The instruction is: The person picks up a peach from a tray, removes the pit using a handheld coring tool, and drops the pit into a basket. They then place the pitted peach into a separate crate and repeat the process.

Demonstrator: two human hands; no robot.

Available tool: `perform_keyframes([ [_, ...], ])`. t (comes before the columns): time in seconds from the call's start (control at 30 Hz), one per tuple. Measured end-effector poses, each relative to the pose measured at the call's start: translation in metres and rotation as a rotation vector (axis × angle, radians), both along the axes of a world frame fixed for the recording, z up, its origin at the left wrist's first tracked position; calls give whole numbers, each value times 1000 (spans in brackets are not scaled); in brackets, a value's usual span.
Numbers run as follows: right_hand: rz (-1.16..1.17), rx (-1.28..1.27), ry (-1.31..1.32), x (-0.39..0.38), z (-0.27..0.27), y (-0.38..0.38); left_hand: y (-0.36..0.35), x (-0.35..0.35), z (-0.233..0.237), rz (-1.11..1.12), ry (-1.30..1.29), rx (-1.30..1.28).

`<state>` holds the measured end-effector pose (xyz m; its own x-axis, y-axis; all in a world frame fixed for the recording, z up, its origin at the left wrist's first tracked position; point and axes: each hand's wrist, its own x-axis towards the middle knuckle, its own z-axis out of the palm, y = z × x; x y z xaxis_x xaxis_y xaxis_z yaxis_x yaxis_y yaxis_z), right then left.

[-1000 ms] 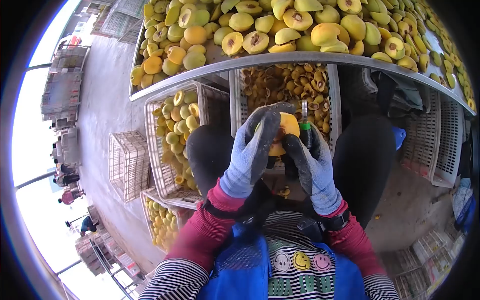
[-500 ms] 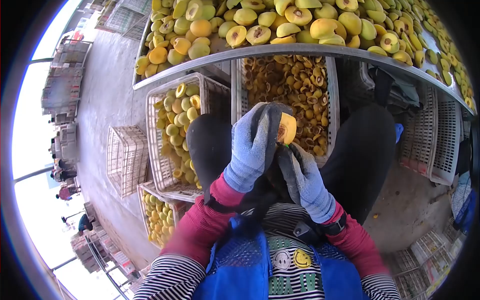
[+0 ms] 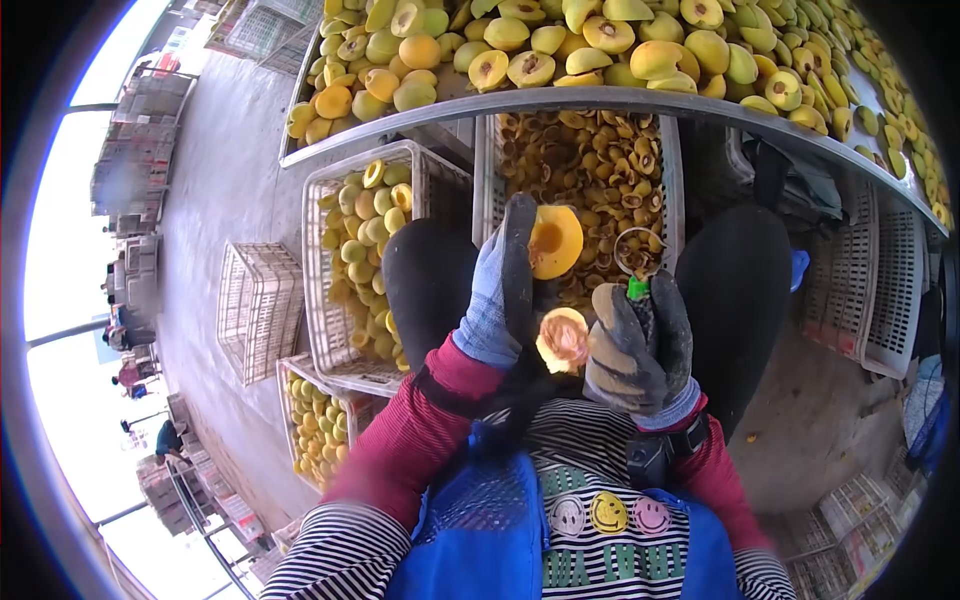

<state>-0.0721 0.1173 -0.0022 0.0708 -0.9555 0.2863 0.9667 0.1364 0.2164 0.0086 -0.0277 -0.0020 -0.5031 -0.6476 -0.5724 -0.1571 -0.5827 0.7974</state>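
Observation:
My left hand (image 3: pixel 505 285), in a blue and dark glove, holds a yellow fruit half (image 3: pixel 555 242) with its hollowed cut face showing. My right hand (image 3: pixel 640 350), gloved too, is closed round the green handle (image 3: pixel 638 288) of a tool with a thin metal loop at its tip. Beside the right fingers is a second fruit piece (image 3: pixel 563 340) with a pinkish-brown centre; whether the fingers touch it is unclear. Below both hands a crate (image 3: pixel 483 190) holds many brownish fruit pieces.
A metal-edged table (image 3: pixel 590 98) heaped with halved fruit spans the top. Left of my legs stand a crate (image 3: pixel 320 185) of fruit halves, a smaller fruit crate (image 3: pixel 290 425) and a white crate (image 3: pixel 258 310). More crates (image 3: pixel 890 280) stand at the right.
My hands have moved apart, the right one lower and to the right. The fruit's hollowed face now shows, a second piece is visible between the hands, and the tool's loop has come into view.

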Motion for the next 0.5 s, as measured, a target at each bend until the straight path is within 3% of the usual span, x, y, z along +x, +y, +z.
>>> perform_keyframes([
  [0.07, -107, 791, 740, -5, 5, 5, 2, 5, 5, 77, 222, 40],
  [0.1, -303, 945, 1045, 8, -2, -2, -1, 7, 6, 45, 271, 53],
  [0.13, -303, 942, 1051, 14, -9, -6, 1, 5, 9, 94, 327, 41],
  [0.2, -875, 670, 1520, 21, -18, -10, 5, 2, 17, 142, 364, 98],
  [0.23, -738, 701, 1526, 19, -12, -9, 9, 3, 16, 138, 367, 100],
  [0.27, -745, 703, 1529, 18, -6, -8, 12, 5, 15, 136, 352, 107],
  [0.33, -819, 706, 1813, 20, 1, -7, 17, 5, 15, 133, 338, 116],
  [0.4, -764, 738, 1787, 25, -15, -7, 21, 4, 15, 117, 422, 296],
  [0.5, -714, 732, 1822, 29, -23, -9, 35, -4, 11, 115, 313, 90],
])
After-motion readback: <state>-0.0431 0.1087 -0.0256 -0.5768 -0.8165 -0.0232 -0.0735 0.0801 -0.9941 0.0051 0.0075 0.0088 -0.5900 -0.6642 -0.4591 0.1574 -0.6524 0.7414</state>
